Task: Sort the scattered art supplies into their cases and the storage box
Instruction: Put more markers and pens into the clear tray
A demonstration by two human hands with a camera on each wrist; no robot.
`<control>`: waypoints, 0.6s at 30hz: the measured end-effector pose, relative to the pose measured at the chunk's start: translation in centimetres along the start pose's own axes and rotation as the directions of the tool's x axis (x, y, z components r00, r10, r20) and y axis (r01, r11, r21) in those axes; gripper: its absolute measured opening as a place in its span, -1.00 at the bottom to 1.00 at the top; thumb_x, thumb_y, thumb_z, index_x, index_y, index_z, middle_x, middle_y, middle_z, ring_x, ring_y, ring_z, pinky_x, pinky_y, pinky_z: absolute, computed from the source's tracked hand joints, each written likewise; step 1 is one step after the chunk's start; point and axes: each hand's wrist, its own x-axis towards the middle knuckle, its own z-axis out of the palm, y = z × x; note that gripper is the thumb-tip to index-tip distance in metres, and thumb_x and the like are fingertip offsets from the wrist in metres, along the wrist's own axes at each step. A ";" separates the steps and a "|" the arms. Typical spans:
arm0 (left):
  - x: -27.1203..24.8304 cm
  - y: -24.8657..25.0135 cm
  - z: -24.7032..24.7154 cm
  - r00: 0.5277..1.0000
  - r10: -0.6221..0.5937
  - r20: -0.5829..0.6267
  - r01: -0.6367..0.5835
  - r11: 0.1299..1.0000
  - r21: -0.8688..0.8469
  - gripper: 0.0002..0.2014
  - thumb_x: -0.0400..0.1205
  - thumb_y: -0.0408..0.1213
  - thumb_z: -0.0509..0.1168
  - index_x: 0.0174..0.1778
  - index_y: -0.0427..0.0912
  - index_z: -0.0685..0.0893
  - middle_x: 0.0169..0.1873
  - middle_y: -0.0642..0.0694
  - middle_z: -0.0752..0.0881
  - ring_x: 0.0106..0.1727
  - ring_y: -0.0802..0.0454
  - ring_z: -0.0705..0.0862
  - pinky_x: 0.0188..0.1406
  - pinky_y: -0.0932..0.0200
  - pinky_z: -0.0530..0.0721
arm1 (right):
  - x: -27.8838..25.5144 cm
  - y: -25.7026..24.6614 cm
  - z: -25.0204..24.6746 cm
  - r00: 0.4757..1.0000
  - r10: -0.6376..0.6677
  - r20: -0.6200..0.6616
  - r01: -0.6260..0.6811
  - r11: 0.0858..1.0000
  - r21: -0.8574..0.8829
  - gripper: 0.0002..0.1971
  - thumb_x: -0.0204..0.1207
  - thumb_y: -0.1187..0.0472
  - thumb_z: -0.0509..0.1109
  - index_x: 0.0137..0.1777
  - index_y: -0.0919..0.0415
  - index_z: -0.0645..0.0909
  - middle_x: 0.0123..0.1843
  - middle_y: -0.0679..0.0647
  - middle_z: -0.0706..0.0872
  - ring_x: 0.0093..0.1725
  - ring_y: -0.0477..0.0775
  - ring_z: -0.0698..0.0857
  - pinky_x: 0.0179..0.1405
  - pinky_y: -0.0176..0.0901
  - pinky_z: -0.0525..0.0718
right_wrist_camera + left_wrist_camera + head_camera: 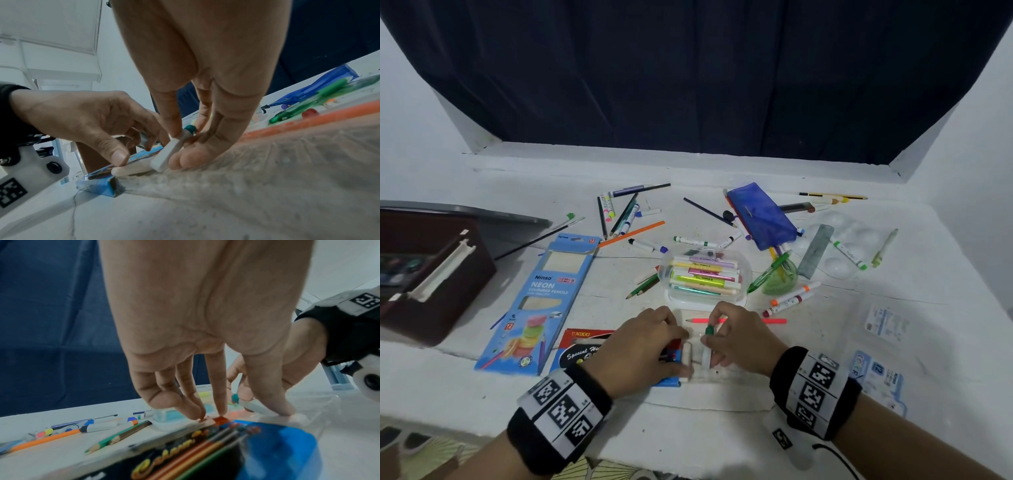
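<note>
The sorting was judged to be at an early stage. Only the clear tub [743, 274] had been filled: a stack of pastel markers lay inside it, and no lid was seen on it. Most supplies were left scattered on the white surface [722, 425]: loose pencils and pens [631, 233] behind the tub, a pink pencil [774, 321] just beyond the hands, and red and orange markers [789, 298] to its right.

The blue Neon pencil box [536, 305] lay flat, and nothing was seen through its windows. The blue zip pouch [763, 214] lay at the back, with a few items poking from its near end (its full contents could not be told). The dark storage box [431, 274] stood open at the left edge, with paint pans dimly visible inside.

A green-capped white marker [174, 150] was pinched by the right hand [739, 337], its end touching a clear flat case [722, 375] on the surface. The left hand [643, 342] was held with its fingers curled down: fingertips pressed on a colour-pencil box [226, 451], thumb on a cream stick [131, 168] beside the marker.
</note>
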 end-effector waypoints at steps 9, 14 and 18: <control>0.4 0.6 0.5 0.998 -0.057 -0.028 0.059 0.994 0.087 -0.50 0.56 0.19 0.41 0.38 0.11 0.59 0.25 0.05 0.56 0.24 0.01 0.52 0.23 0.00 0.59 | 0.5 -0.3 0.8 0.998 -0.056 -0.004 0.055 0.995 -0.083 -0.78 0.48 0.24 0.56 -0.09 0.32 0.58 -0.40 0.13 0.80 -0.51 0.00 0.74 -0.35 -0.11 0.74; 0.2 0.1 0.8 0.995 -0.068 -0.067 0.067 0.997 -0.029 -0.43 0.51 0.18 0.46 0.39 0.06 0.54 0.22 0.08 0.59 0.23 0.05 0.51 0.19 0.11 0.55 | 0.1 -0.6 0.9 0.994 -0.110 0.003 0.108 0.971 -0.214 -0.75 0.41 0.10 0.62 -0.07 0.19 0.65 -0.39 0.05 0.79 -0.53 -0.12 0.69 -0.33 -0.16 0.71; -0.9 -1.0 0.7 0.994 -0.082 -0.070 0.079 0.996 -0.048 -0.18 0.44 0.29 0.47 0.59 0.08 0.42 0.43 0.12 0.50 0.40 0.08 0.43 0.38 0.08 0.46 | -0.6 -1.0 0.7 0.968 -0.249 0.024 0.232 0.857 -0.460 -0.71 0.42 0.02 0.59 0.10 0.04 0.70 -0.21 -0.07 0.76 -0.26 -0.09 0.68 -0.20 -0.21 0.61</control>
